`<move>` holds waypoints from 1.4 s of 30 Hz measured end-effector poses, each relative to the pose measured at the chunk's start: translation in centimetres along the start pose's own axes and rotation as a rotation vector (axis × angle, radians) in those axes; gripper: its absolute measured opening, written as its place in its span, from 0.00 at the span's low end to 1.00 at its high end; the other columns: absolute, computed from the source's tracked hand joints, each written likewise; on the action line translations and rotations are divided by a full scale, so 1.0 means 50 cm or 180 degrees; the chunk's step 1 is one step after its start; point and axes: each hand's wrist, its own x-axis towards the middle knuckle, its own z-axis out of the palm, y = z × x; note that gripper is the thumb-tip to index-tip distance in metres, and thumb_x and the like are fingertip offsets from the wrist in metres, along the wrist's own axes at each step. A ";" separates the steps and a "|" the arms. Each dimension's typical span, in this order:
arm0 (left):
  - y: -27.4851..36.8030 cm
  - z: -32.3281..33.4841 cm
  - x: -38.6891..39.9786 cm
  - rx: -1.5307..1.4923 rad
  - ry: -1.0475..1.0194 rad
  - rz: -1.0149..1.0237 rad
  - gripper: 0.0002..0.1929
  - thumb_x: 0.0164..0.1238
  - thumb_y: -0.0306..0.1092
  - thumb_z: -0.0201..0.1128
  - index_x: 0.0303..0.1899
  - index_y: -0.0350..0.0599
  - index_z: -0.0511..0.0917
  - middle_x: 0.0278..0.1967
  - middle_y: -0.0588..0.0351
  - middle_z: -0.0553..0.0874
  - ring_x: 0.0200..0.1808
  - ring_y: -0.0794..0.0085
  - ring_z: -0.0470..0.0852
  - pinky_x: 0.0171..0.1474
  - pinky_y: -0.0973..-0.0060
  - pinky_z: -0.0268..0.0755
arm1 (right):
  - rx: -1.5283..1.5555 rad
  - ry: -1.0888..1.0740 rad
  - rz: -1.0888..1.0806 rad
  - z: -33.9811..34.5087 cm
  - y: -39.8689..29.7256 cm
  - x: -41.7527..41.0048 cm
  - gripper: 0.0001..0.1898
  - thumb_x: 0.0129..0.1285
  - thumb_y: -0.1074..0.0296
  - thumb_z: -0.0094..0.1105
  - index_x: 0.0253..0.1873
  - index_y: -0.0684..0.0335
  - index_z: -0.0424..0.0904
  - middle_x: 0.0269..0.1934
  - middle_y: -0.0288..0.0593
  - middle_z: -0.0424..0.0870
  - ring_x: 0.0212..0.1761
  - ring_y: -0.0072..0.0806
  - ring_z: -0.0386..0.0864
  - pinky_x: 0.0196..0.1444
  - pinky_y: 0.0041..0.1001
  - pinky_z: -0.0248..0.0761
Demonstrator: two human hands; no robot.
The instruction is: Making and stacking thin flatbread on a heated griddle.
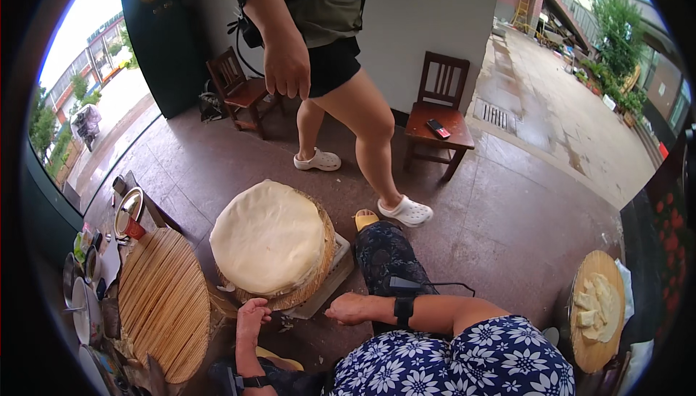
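Observation:
A large round sheet of pale dough (266,238) lies before me on a round woven straw mat (328,233). Below the mat is a light-coloured square stand (334,273). My left hand (253,315) is just in front of the mat's near edge, its fingers curled and no object visible in them. Further right, apart from the dough, my right hand (349,309) forms a loose fist with nothing seen in it. Each of my wrists wears a dark band.
On my left are a round slatted board (166,306), a red paper cup (132,227) and several bowls. Dough pieces (598,309) rest on a round wooden board (592,363) at right. A person (348,86) stands beyond the dough, near a wooden chair (435,124) holding a phone (438,129).

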 end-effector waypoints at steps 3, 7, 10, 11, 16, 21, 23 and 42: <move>0.004 0.008 -0.007 0.0059 0.0021 -0.0042 0.12 0.64 0.24 0.51 0.47 0.42 0.78 0.29 0.59 0.82 0.27 0.76 0.81 0.33 0.80 0.73 | -0.0038 0.0059 0.0119 0.022 -0.001 -0.003 0.11 0.53 0.67 0.58 0.38 0.67 0.77 0.31 0.56 0.81 0.37 0.52 0.81 0.38 0.46 0.73; 0.002 -0.006 -0.037 -0.0095 0.0085 -0.0055 0.10 0.63 0.24 0.51 0.41 0.40 0.80 0.28 0.59 0.82 0.26 0.78 0.79 0.33 0.81 0.73 | -0.0146 0.0039 -0.0070 0.022 -0.021 0.022 0.11 0.53 0.67 0.58 0.40 0.67 0.76 0.31 0.55 0.82 0.38 0.53 0.81 0.39 0.46 0.73; -0.025 -0.002 -0.018 0.0145 0.0079 0.0511 0.09 0.59 0.22 0.54 0.39 0.38 0.82 0.27 0.60 0.81 0.26 0.77 0.77 0.32 0.79 0.71 | -0.0285 -0.0294 -0.0003 0.031 -0.005 0.028 0.12 0.58 0.64 0.57 0.43 0.65 0.75 0.33 0.56 0.82 0.41 0.53 0.80 0.41 0.47 0.73; -0.003 0.017 -0.017 0.0320 0.0038 0.0504 0.10 0.58 0.23 0.55 0.39 0.38 0.81 0.27 0.60 0.82 0.27 0.76 0.77 0.32 0.77 0.71 | -0.0278 -0.0351 0.0072 0.035 0.005 0.022 0.13 0.59 0.63 0.57 0.44 0.64 0.74 0.34 0.56 0.82 0.41 0.52 0.80 0.41 0.47 0.73; -0.055 0.005 0.005 0.1620 0.0260 0.1009 0.12 0.56 0.26 0.54 0.41 0.42 0.82 0.34 0.46 0.85 0.38 0.56 0.84 0.41 0.66 0.75 | -0.0389 -0.0862 -0.0038 0.037 -0.020 0.045 0.15 0.60 0.61 0.58 0.48 0.62 0.73 0.37 0.55 0.82 0.43 0.52 0.80 0.43 0.46 0.73; -0.027 0.029 0.025 0.1975 0.0045 0.0938 0.12 0.56 0.28 0.53 0.39 0.44 0.83 0.35 0.45 0.85 0.41 0.52 0.84 0.44 0.63 0.75 | -0.0308 -0.1105 -0.0035 0.052 0.002 0.049 0.16 0.60 0.60 0.58 0.50 0.61 0.74 0.38 0.55 0.82 0.45 0.52 0.80 0.45 0.45 0.72; -0.033 0.033 0.031 0.2079 0.0018 0.1116 0.12 0.56 0.28 0.52 0.38 0.44 0.83 0.36 0.46 0.86 0.42 0.53 0.84 0.44 0.64 0.75 | -0.0301 -0.1129 0.0055 0.057 0.003 0.056 0.17 0.60 0.60 0.58 0.52 0.60 0.74 0.40 0.54 0.83 0.46 0.51 0.80 0.46 0.44 0.72; -0.045 0.008 0.077 0.2160 0.0096 0.0675 0.15 0.53 0.29 0.58 0.44 0.39 0.82 0.28 0.46 0.85 0.31 0.65 0.85 0.37 0.71 0.76 | -0.0074 -0.0395 0.0352 0.077 0.022 0.057 0.11 0.52 0.71 0.56 0.41 0.66 0.79 0.37 0.56 0.83 0.43 0.54 0.81 0.42 0.44 0.74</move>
